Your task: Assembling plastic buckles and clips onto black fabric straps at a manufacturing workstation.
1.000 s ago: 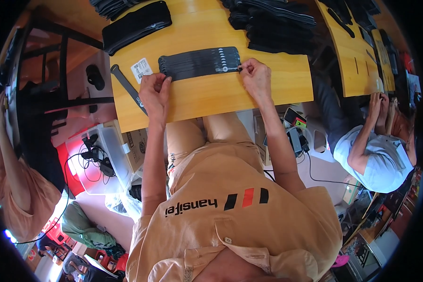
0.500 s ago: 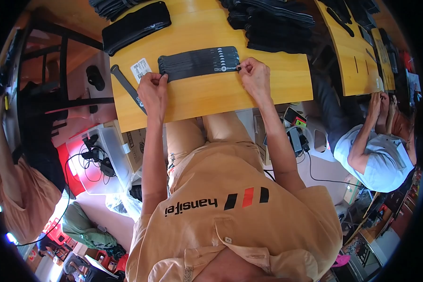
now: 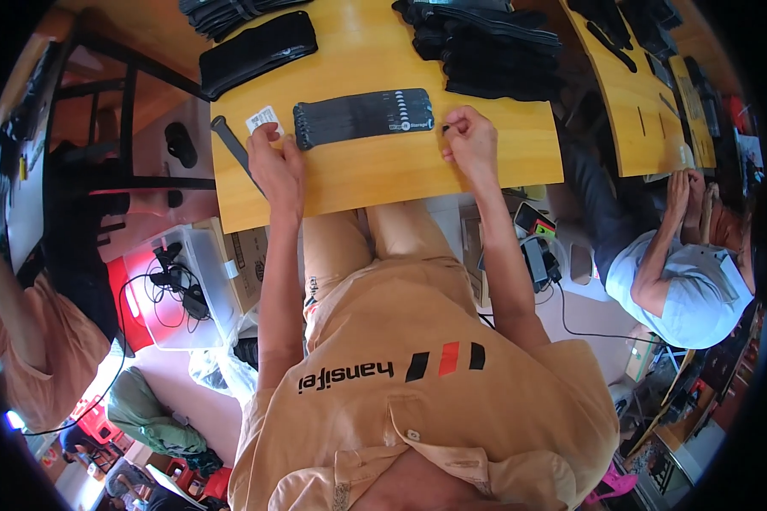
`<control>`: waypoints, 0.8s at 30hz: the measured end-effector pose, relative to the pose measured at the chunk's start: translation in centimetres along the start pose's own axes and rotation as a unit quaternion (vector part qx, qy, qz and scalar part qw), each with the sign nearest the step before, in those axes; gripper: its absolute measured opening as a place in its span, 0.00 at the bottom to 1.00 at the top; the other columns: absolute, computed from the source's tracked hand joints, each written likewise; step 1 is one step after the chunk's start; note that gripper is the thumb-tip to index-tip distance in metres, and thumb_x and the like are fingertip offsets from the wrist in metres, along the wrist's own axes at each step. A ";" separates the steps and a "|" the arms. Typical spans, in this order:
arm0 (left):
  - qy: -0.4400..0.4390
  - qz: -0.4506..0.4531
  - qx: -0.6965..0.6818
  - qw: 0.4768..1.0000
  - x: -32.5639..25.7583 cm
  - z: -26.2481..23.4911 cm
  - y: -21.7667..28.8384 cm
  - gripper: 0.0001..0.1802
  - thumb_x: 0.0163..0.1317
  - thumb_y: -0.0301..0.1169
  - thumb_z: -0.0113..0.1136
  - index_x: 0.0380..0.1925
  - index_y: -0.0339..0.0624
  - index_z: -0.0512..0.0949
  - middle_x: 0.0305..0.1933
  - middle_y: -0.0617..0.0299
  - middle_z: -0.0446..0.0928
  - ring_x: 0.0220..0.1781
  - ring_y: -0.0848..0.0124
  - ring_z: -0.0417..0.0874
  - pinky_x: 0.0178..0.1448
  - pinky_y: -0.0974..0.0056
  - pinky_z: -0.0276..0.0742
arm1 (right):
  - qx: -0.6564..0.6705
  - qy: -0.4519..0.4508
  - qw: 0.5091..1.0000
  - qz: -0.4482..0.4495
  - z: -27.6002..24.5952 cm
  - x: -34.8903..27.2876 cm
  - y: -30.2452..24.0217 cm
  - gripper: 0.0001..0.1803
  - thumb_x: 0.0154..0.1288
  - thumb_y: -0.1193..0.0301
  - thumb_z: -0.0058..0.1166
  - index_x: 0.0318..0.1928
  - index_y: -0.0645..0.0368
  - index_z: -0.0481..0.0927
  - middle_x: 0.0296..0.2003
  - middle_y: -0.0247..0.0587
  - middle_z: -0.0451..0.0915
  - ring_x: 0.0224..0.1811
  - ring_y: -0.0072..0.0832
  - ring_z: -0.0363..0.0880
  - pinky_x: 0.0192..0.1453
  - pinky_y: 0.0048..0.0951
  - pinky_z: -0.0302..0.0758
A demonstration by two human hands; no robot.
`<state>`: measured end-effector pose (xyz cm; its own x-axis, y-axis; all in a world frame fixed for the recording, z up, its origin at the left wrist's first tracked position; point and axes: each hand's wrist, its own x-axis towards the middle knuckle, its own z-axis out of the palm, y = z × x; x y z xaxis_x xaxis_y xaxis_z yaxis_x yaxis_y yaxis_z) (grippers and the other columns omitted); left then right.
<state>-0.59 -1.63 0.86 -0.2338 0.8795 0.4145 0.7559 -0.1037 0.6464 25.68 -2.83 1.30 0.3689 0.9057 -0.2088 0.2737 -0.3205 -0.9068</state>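
A row of overlapped dark straps lies flat on the wooden table before me, with white printing at its right end. My left hand is just left of the straps, thumb and forefinger apart, its fingertips over the lower edge of a white printed card. Whether they touch the card I cannot tell. Beside that hand, a single dark strap lies slantwise near the table's left edge. My right hand is closed in a pinch right of the straps, with a small black piece at its fingertips.
Another black strap bundle lies at the far left, and black strap piles cover the far right. A clear plastic bin with cables stands below the table's left side. At a second table, a person sits on the right.
My left hand has left the straps' left end and moved toward the white card. My right hand has drawn slightly away from their right end. The view has shifted a little.
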 end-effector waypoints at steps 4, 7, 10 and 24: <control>-0.071 -0.071 -0.073 0.992 -0.5 -0.7 2.4 0.18 0.55 0.25 0.58 0.47 0.34 0.71 0.47 0.46 0.72 0.44 0.58 0.77 0.45 0.62 0.74 | -0.060 0.057 0.989 -0.125 -0.8 -0.2 1.2 0.06 0.52 0.79 0.52 0.32 0.63 0.76 0.26 0.45 0.78 0.28 0.34 0.80 0.33 0.35 0.75; -0.095 0.144 0.028 0.985 -2.1 0.9 1.7 0.31 0.57 0.34 0.58 0.59 0.33 0.63 0.60 0.45 0.65 0.61 0.54 0.67 0.62 0.55 0.63 | -0.216 0.085 0.937 -0.263 0.4 -1.8 0.3 0.12 0.54 0.76 0.54 0.40 0.62 0.76 0.41 0.48 0.77 0.44 0.38 0.77 0.49 0.40 0.73; -0.192 0.215 0.162 0.944 -2.8 1.5 2.4 0.41 0.58 0.46 0.55 0.65 0.33 0.53 0.70 0.48 0.51 0.72 0.56 0.51 0.70 0.50 0.46 | -0.281 0.039 0.885 -0.368 2.3 -2.6 -0.3 0.23 0.56 0.72 0.55 0.53 0.63 0.71 0.58 0.49 0.66 0.62 0.40 0.63 0.63 0.46 0.60; -0.246 0.188 0.170 0.936 -1.8 2.5 0.6 0.43 0.61 0.55 0.46 0.67 0.39 0.48 0.73 0.51 0.42 0.74 0.56 0.41 0.71 0.46 0.40 | -0.407 -0.011 0.856 -0.319 4.9 -1.7 1.3 0.39 0.62 0.53 0.48 0.67 0.61 0.53 0.69 0.45 0.49 0.72 0.35 0.46 0.71 0.49 0.40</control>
<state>1.88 -2.12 -1.12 0.3330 0.9269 0.1729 0.8990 -0.3674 0.2384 21.03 -3.36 -1.31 -0.1006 0.9709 0.2175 0.9446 0.1619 -0.2855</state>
